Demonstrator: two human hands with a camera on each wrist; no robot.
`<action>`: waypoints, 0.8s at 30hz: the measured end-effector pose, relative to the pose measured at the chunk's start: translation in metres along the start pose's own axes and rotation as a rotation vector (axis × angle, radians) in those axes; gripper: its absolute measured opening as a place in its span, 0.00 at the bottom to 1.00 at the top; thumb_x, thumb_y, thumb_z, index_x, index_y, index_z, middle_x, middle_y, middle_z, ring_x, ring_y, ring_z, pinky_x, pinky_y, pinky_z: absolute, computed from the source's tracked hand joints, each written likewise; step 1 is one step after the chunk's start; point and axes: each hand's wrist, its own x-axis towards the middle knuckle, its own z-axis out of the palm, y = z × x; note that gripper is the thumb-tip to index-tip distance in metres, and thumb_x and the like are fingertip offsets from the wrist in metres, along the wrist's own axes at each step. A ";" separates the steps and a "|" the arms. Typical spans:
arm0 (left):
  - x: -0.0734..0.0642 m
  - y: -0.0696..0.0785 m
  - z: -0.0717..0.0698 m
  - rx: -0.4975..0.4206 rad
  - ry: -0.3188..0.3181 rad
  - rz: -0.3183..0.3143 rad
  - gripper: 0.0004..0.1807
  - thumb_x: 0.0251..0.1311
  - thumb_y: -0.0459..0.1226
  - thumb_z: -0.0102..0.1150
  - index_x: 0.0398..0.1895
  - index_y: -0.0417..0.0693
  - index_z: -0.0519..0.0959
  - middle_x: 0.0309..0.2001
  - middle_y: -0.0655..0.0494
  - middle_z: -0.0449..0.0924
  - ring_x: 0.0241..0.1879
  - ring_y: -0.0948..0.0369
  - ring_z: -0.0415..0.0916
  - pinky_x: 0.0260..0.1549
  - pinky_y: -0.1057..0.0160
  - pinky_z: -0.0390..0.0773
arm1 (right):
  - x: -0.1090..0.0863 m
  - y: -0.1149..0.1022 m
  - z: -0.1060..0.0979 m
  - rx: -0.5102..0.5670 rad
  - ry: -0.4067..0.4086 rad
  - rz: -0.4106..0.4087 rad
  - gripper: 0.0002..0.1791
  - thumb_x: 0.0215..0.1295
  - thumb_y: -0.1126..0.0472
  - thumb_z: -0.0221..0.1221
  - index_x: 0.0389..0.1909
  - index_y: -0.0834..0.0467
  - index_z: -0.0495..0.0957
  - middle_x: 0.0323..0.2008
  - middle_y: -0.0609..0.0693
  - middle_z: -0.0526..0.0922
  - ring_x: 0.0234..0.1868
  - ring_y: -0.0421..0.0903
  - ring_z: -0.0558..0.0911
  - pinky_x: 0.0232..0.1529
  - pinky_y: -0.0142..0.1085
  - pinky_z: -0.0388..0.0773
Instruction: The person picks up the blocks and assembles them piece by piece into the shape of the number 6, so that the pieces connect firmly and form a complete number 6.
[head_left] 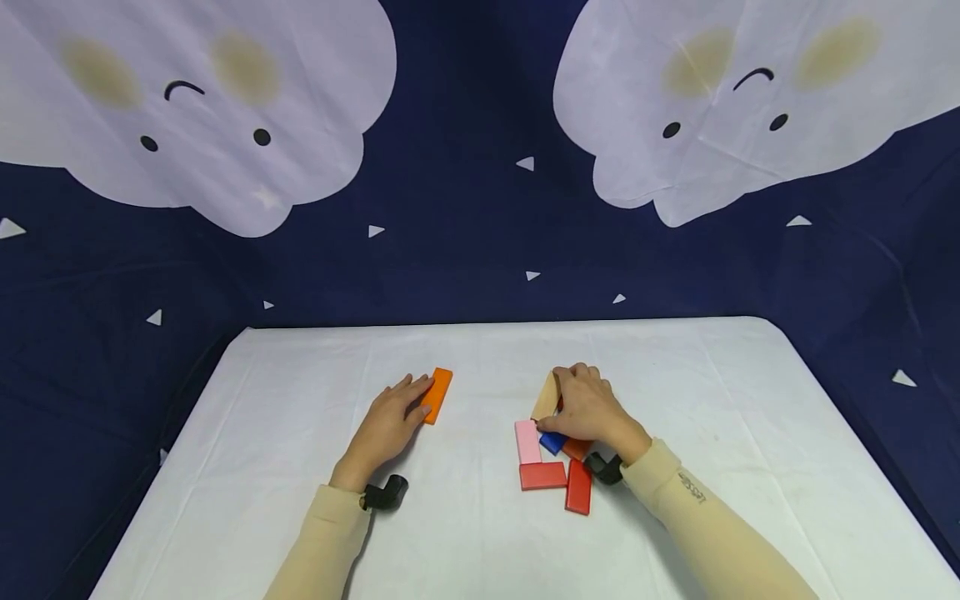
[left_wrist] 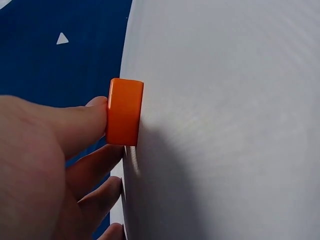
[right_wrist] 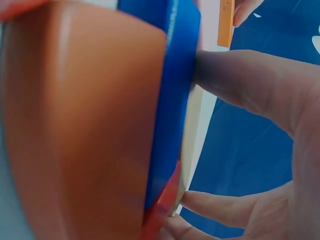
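Note:
An orange block (head_left: pixel 437 396) lies on the table at the left of the middle. My left hand (head_left: pixel 386 427) rests against it; in the left wrist view the thumb lies along the upper side of the block and the fingers (left_wrist: pixel 102 196) are extended beside it. To the right, my right hand (head_left: pixel 592 408) grips a beige wooden block (head_left: pixel 546 398) between thumb and fingers, at its two ends. A blue block (head_left: pixel 552 442) and an orange-red block (head_left: pixel 576 449) sit beneath that hand, partly hidden. In the right wrist view, the beige block is mostly behind the blue one.
Nearer me, a pink block (head_left: pixel 528 442) touches or nearly touches a red block (head_left: pixel 543 476) lying crosswise. Another red block (head_left: pixel 578 487) points toward me beside it. A white cloth covers the table (head_left: pixel 465 533); a dark blue cloud-patterned cloth (head_left: pixel 465 250) hangs behind.

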 end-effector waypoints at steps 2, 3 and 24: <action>0.000 0.000 0.001 -0.006 -0.002 -0.004 0.28 0.71 0.37 0.59 0.71 0.42 0.70 0.71 0.44 0.69 0.74 0.46 0.58 0.73 0.40 0.51 | 0.001 0.000 0.000 0.001 0.011 0.004 0.49 0.48 0.43 0.74 0.64 0.70 0.71 0.53 0.68 0.74 0.52 0.62 0.72 0.56 0.58 0.71; 0.000 -0.001 0.001 -0.008 -0.004 -0.006 0.28 0.71 0.38 0.59 0.72 0.42 0.70 0.71 0.45 0.68 0.74 0.46 0.58 0.73 0.40 0.51 | 0.001 0.000 0.000 0.004 0.015 0.007 0.49 0.48 0.43 0.74 0.64 0.70 0.71 0.53 0.67 0.75 0.52 0.62 0.72 0.56 0.58 0.72; -0.002 0.000 0.000 -0.052 -0.012 -0.040 0.27 0.71 0.38 0.58 0.71 0.44 0.71 0.71 0.47 0.68 0.75 0.48 0.56 0.75 0.44 0.48 | 0.008 -0.014 -0.009 0.090 0.183 -0.041 0.51 0.47 0.40 0.73 0.63 0.73 0.72 0.60 0.69 0.75 0.59 0.65 0.72 0.60 0.56 0.73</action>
